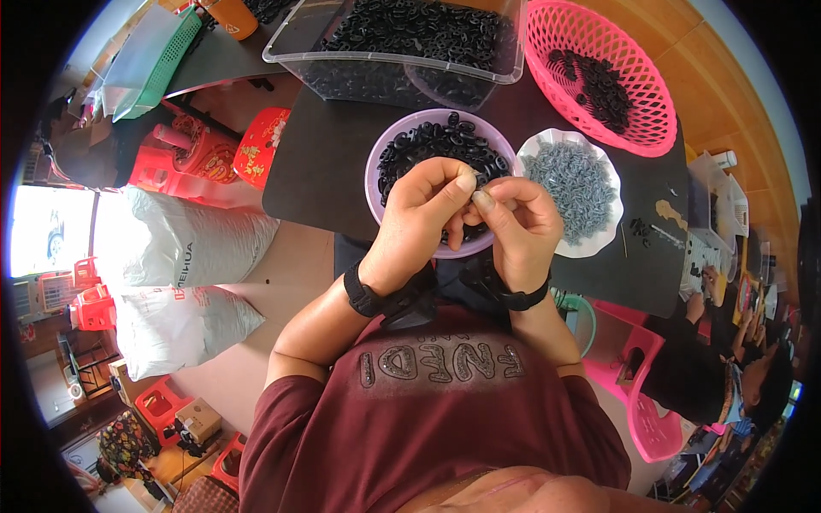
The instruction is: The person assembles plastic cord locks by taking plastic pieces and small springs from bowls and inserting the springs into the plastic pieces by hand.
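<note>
In the head view, at the centre of the frame, the left hand point(419, 205) and right hand point(523, 227) meet fingertip to fingertip, each with thumb pinched against curled fingers; whether they grip anything is too small to tell. Below them, black pieces point(419, 147) fill a lilac bowl point(373, 175); right of centre, grey translucent pieces point(569, 188) lie on a white scalloped plate point(590, 249).

Left hand point(421, 205) partly hides lavender bowl point(374, 175).
</note>
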Action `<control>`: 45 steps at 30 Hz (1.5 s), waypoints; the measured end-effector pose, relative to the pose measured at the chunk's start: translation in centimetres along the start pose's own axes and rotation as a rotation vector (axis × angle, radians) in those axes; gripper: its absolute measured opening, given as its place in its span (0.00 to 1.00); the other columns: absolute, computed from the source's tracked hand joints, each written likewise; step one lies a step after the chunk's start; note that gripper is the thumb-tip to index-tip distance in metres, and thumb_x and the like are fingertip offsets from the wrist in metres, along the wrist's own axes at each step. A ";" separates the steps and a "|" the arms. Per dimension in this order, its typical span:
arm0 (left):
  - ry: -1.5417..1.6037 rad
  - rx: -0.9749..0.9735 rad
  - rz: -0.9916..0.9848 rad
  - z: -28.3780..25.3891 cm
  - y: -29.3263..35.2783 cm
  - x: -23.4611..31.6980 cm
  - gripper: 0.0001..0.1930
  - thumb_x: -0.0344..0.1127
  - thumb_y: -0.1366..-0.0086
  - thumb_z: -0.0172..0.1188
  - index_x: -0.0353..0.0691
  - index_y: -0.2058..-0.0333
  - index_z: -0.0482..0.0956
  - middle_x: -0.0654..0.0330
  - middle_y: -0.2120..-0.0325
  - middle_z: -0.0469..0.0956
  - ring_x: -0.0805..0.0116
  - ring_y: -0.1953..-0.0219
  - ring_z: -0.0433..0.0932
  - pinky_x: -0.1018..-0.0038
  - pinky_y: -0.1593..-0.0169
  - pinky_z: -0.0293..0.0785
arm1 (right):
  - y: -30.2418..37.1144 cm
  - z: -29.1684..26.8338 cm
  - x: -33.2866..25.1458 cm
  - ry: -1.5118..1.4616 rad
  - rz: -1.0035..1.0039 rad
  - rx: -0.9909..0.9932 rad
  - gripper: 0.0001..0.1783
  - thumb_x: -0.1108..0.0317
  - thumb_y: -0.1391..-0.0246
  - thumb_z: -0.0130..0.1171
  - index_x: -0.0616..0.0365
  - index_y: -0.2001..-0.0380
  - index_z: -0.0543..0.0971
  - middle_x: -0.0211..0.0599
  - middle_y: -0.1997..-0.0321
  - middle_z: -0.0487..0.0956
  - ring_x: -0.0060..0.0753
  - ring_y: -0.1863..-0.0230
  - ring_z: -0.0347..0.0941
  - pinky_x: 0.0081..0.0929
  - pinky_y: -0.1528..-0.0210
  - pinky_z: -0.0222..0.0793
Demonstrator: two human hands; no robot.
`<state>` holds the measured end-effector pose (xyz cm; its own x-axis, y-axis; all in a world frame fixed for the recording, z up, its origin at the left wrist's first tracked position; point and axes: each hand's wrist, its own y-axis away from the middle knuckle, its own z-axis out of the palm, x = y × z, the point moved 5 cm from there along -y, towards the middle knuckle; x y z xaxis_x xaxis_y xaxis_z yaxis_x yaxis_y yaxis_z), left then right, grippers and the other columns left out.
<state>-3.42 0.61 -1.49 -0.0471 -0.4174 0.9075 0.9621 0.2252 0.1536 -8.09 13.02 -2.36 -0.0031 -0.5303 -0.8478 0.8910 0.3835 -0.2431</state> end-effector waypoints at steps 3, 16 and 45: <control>0.044 -0.004 -0.020 0.0 0.0 0.0 0.10 0.36 0.29 0.52 0.34 0.60 0.74 0.64 0.78 0.72 0.80 0.80 0.69 0.83 0.80 0.65 | 0.0 0.1 0.1 -0.038 0.050 -0.008 0.08 0.83 0.44 0.58 0.65 0.60 0.76 0.38 0.65 0.81 0.24 0.67 0.79 0.20 0.61 0.77; 0.067 -0.010 0.005 -0.9 -0.5 0.3 0.10 0.36 0.29 0.51 0.33 0.60 0.74 0.64 0.77 0.72 0.78 0.79 0.70 0.81 0.78 0.69 | -0.4 -1.1 0.4 0.098 0.152 0.016 0.09 0.78 0.43 0.60 0.66 0.58 0.78 0.36 0.69 0.81 0.22 0.70 0.78 0.18 0.64 0.76; 0.117 0.041 0.082 -5.6 1.0 0.1 0.09 0.35 0.31 0.55 0.34 0.63 0.75 0.66 0.78 0.73 0.79 0.80 0.70 0.82 0.75 0.67 | -4.1 3.3 1.1 1.705 0.105 -0.912 0.06 0.70 0.53 0.59 0.55 0.68 0.79 0.40 0.66 0.76 0.47 0.60 0.75 0.41 0.59 0.72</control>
<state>-1.02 -4.11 -3.43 0.0654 -0.4956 0.8661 0.9495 0.2978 0.0987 -10.28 8.33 -0.74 -0.8454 0.4814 -0.2314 0.4507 0.8755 0.1744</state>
